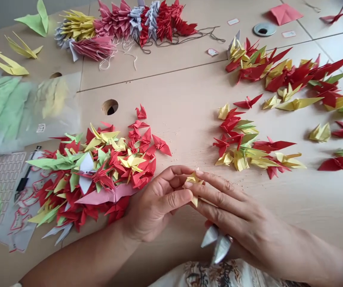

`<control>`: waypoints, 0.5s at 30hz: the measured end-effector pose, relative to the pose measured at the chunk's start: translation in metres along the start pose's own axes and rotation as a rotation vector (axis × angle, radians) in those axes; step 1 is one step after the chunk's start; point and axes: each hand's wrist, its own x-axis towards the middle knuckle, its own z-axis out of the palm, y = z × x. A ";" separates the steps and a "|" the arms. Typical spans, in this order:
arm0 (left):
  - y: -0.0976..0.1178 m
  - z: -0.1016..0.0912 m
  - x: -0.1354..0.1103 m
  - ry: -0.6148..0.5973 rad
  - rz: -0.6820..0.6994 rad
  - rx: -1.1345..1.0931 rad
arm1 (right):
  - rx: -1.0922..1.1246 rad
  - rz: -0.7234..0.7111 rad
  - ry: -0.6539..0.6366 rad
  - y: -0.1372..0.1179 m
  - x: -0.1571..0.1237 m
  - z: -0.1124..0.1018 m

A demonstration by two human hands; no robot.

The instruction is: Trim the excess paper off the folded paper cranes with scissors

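Two hands meet just below the centre of the frame in the head view, with a small yellow folded paper (194, 177) between their fingertips. The left hand (156, 205) pinches it between thumb and fingers. The right hand (240, 211) lies over it with long, extended fingers, two tips touching the paper; its thumb is hidden, so I cannot tell whether it pinches or only presses.

To shape such a piece well, I would keep the left pinch light but steady, work along existing creases with the fingertips and spare the thin points. The silver-grey pointed object (221, 247) beneath the right hand, tool or paper I cannot tell, is best kept off the folds.

As for writing, nothing is legible. Red-bordered labels fill a sheet (11, 169) at the left edge; a sticker (41, 128) sits on the plastic bag (72, 119) above, and small cards (212, 52) lie at the upper right. Their marks are too small to read, and no brand shows.
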 end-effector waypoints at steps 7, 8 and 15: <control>-0.001 -0.001 0.002 -0.067 0.030 -0.024 | 0.189 0.202 0.004 0.006 -0.009 -0.015; -0.001 -0.002 0.001 -0.070 0.032 -0.012 | 0.213 0.235 0.019 0.007 -0.010 -0.014; -0.004 -0.003 -0.005 -0.039 0.033 0.228 | 0.314 0.358 0.133 0.009 -0.001 -0.005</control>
